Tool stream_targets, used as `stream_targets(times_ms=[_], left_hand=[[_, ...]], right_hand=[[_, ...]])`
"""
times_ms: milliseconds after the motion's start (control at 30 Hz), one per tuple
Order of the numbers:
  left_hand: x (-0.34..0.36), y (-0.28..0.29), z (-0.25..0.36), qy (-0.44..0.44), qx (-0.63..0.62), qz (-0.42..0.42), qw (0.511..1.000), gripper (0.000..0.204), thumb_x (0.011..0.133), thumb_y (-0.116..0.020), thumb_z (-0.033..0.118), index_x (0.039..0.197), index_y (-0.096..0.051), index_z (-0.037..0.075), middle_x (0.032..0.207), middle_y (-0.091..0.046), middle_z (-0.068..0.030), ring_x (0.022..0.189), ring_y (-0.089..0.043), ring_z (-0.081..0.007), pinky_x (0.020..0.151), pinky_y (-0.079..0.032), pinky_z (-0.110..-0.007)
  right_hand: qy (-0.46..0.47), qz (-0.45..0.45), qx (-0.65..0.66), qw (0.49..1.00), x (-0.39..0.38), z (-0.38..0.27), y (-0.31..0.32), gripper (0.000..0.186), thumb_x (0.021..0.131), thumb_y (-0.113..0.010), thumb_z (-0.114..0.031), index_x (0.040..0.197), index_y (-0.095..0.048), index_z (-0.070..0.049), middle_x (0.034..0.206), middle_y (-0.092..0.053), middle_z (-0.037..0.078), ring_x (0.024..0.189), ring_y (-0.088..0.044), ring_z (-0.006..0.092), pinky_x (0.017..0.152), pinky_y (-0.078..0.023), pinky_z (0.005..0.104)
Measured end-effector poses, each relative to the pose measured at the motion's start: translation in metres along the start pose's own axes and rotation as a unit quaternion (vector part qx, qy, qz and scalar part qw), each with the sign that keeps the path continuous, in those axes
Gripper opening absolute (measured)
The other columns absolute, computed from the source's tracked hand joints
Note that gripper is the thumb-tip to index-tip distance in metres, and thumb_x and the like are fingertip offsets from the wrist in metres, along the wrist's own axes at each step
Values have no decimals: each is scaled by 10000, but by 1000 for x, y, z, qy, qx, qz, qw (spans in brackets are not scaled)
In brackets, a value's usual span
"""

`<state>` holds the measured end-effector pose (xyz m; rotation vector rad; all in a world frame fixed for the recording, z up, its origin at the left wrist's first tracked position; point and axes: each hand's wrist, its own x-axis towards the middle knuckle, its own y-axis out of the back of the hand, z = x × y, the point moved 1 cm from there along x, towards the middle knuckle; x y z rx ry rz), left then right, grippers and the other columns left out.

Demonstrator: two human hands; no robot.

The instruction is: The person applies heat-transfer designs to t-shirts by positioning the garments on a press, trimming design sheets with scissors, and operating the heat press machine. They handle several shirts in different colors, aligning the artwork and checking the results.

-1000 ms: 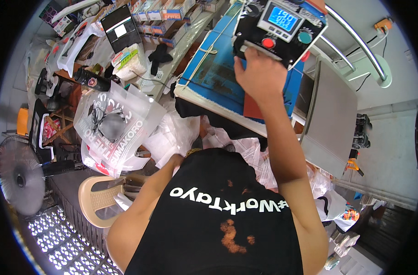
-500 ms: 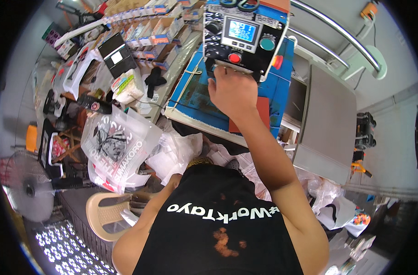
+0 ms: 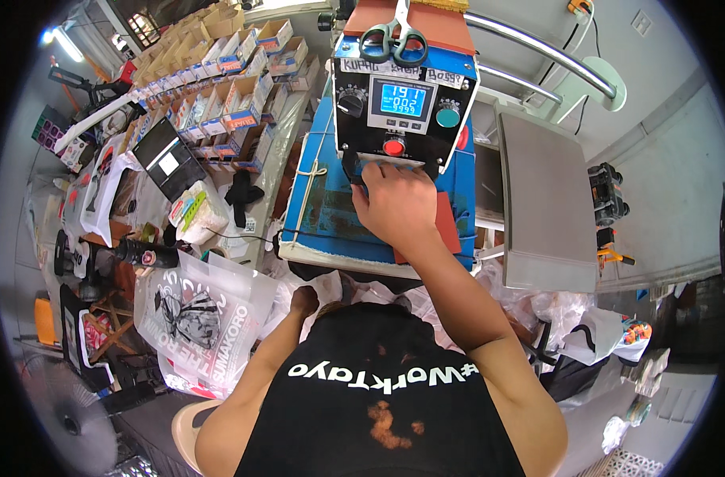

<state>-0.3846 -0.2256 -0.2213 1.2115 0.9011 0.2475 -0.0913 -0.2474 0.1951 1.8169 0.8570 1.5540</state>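
My right hand (image 3: 398, 203) reaches forward to the front of a control box (image 3: 402, 87). Its fingers curl over a black handle (image 3: 352, 167) below the panel, partly hidden by the hand. The panel has a lit blue display (image 3: 402, 100), a red button (image 3: 393, 148), a green button (image 3: 447, 118) and a black knob (image 3: 350, 103). Under the hand is a blue worn board (image 3: 322, 215) with a pale edge and a tied cord (image 3: 311, 170); a red-brown sheet (image 3: 450, 225) lies on it. My left hand (image 3: 304, 302) hangs low beside white plastic; its fingers are too dark to make out.
Scissors (image 3: 394, 36) lie on top of the box. Bins of small cartons (image 3: 219, 103) and a dark tablet-like panel (image 3: 171, 161) stand left. A printed plastic bag (image 3: 199, 326) is near my left arm. A grey panel (image 3: 545, 199) and metal rails (image 3: 537, 56) stand right.
The view has shifted, so the control box sits lower and shows more fully, with the scissors in sight. My right hand stays at the handle. More of my left hand shows.
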Motion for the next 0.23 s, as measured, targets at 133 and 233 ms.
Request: stream_targets(times_ms=[133, 233], left_hand=[[-16, 39, 10, 184, -169, -37, 967, 241, 784, -613, 213, 847, -756, 30, 971, -717, -235, 954, -711, -357, 851, -573, -407], [-70, 17, 9, 243, -225, 12, 943, 272, 757, -678, 319, 800, -735, 57, 924, -713, -212, 917, -692, -360, 806, -554, -430]], right_hand=[[-4, 15, -7, 1000, -1, -2, -3, 241, 728, -758, -273, 811, -624, -91, 728, -655, 54, 653, -664, 247, 662, -531, 375], [-9, 20, 5, 1000, 4, -7, -1, 242, 707, -764, -264, 795, -619, -90, 716, -649, 54, 641, -656, 249, 664, -528, 381]])
